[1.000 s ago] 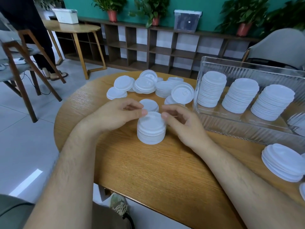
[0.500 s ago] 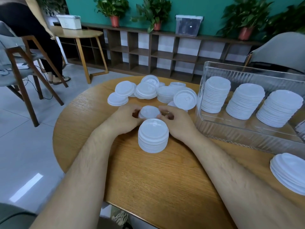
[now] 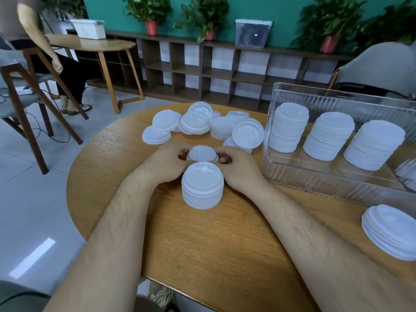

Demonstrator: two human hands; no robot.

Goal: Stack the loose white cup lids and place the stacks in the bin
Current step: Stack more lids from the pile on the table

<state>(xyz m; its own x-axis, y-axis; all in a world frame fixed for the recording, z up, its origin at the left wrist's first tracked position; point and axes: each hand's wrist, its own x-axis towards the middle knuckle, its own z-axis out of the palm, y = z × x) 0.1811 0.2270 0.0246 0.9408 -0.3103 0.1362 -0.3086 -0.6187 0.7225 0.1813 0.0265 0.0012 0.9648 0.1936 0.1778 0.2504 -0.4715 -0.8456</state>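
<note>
My left hand [image 3: 167, 162] and right hand [image 3: 238, 167] both pinch one loose lid [image 3: 201, 153] just beyond the stack [image 3: 202, 185]; next I should seat it squarely on top.

Mid-frame, the left hand [image 3: 167, 162] and the right hand [image 3: 239, 167] pinch one lid [image 3: 201, 152] just behind a stack [image 3: 202, 185]; the bin [image 3: 337, 181] stands at the right.

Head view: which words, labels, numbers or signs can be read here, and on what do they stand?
None can be read.
Tilted lid: embossed mark, too blurred.
Near stack, top lid: embossed mark, unreadable.
White box: faint mark, too small.
Held lid: nothing visible.
</note>
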